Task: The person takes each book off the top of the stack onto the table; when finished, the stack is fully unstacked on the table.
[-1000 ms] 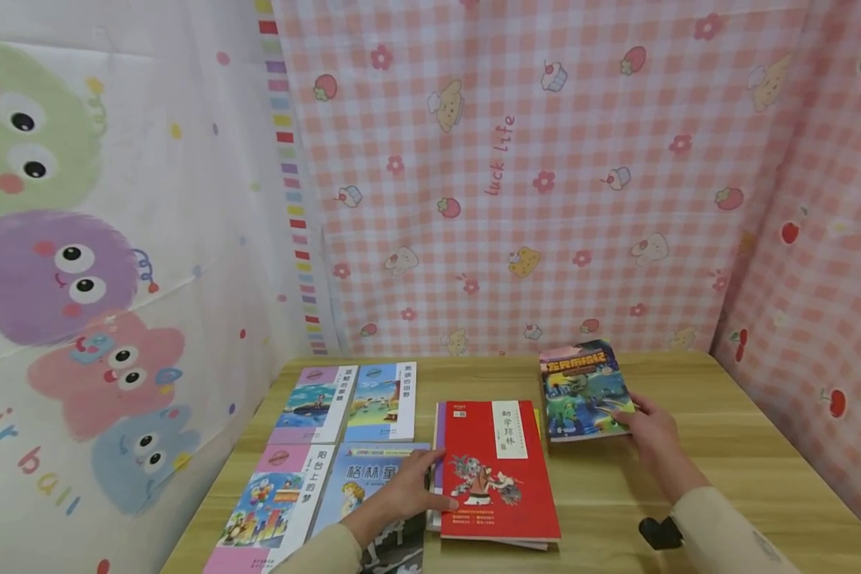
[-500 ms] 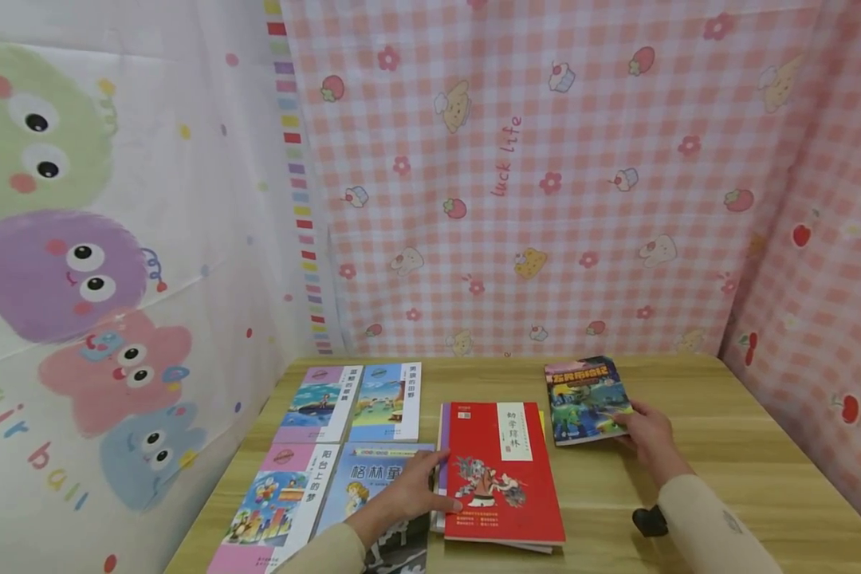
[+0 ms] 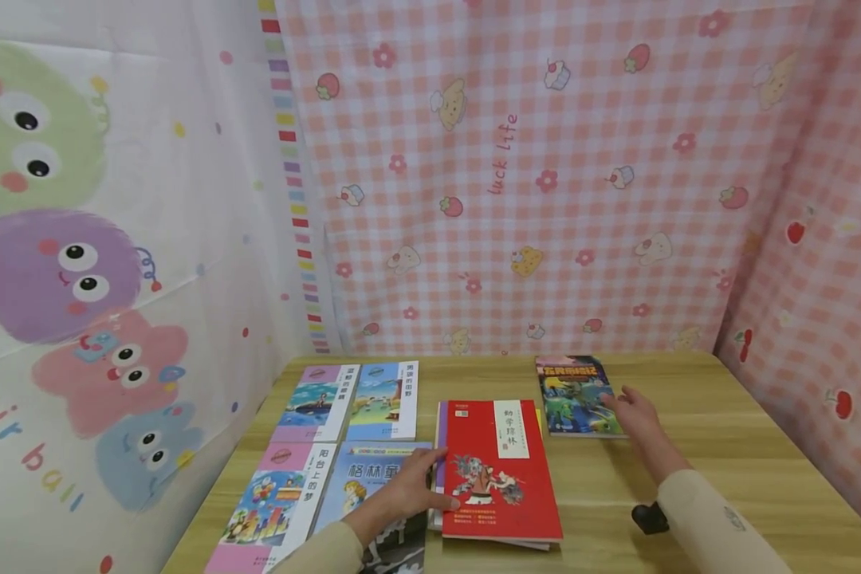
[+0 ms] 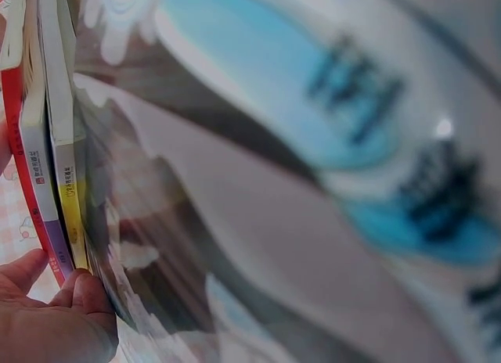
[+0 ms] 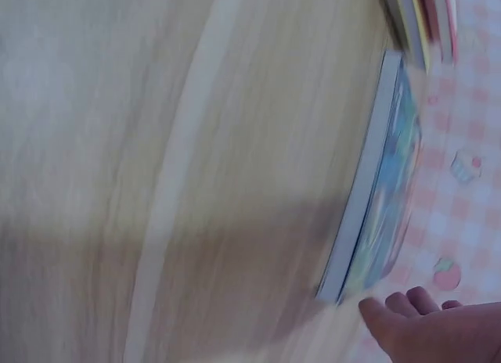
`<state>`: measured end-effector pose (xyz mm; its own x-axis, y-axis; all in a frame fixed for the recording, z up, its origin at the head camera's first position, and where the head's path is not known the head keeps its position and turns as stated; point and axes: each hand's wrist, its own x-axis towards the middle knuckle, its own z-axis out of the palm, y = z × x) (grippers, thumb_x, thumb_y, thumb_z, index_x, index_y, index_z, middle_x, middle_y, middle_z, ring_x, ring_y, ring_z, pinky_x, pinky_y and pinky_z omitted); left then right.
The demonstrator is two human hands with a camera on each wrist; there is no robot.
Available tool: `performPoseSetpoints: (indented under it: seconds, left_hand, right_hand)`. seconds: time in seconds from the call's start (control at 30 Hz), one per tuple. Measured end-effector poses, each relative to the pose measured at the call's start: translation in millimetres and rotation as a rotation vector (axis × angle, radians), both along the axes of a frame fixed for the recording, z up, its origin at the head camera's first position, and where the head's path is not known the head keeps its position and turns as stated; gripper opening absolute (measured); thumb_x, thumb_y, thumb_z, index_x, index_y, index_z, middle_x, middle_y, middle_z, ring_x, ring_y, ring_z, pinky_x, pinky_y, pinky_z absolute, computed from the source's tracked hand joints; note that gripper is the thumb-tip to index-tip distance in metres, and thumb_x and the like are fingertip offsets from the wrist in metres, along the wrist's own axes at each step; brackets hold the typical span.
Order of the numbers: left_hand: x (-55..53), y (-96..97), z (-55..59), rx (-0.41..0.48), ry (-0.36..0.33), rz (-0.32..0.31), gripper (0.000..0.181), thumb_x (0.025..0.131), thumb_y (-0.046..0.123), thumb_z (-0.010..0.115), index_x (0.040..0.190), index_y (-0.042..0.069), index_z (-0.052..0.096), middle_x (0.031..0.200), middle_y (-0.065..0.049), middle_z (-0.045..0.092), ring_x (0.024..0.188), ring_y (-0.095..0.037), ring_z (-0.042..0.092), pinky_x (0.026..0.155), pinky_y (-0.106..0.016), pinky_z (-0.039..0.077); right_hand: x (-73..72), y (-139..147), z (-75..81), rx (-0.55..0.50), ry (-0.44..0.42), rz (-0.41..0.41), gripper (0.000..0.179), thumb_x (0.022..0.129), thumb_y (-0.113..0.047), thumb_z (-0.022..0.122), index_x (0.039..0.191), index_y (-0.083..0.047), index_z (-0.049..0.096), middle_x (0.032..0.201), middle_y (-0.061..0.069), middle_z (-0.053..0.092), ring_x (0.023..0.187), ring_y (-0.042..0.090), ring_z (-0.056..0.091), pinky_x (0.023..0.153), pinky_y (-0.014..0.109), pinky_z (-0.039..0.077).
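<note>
The head view looks forward and down over the counter, covering left grip, right grip and the checked curtain. The left wrist view, turned sideways, sits so near that a blurred cover fills most of it; the right wrist view, also sideways, looks low across the counter, and all three share the red-topped stack.

I look into a curtained-off nook, home or studio I can't tell: pink gingham cloth and white cartoon-printed cloth wall in a wood-grain table bearing Chinese children's books.
</note>
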<state>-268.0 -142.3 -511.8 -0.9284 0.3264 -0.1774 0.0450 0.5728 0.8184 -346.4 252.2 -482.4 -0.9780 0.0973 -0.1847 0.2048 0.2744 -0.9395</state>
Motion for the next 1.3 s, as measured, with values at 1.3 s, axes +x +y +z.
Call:
performPoseSetpoints:
  seconds: [1.3]
  left_hand:
    - [0.8, -15.3, 4.4, 0.027, 0.021, -0.112, 0.075, 0.084, 0.024, 0.082, 0.148, 0.006, 0.045, 0.147, -0.021, 0.036, 0.136, -0.047, 0.033, 0.104, -0.063, 0.036]
  right_hand:
    - [97.7, -87.7, -27.7, -0.162, -0.028, 0.082, 0.059, 0.097, -0.012, 0.063, 0.148, 0.006, 0.037, 0.138, 0.031, 0.048, 0.114, 0.035, 0.060, 0.090, 0.046, 0.054]
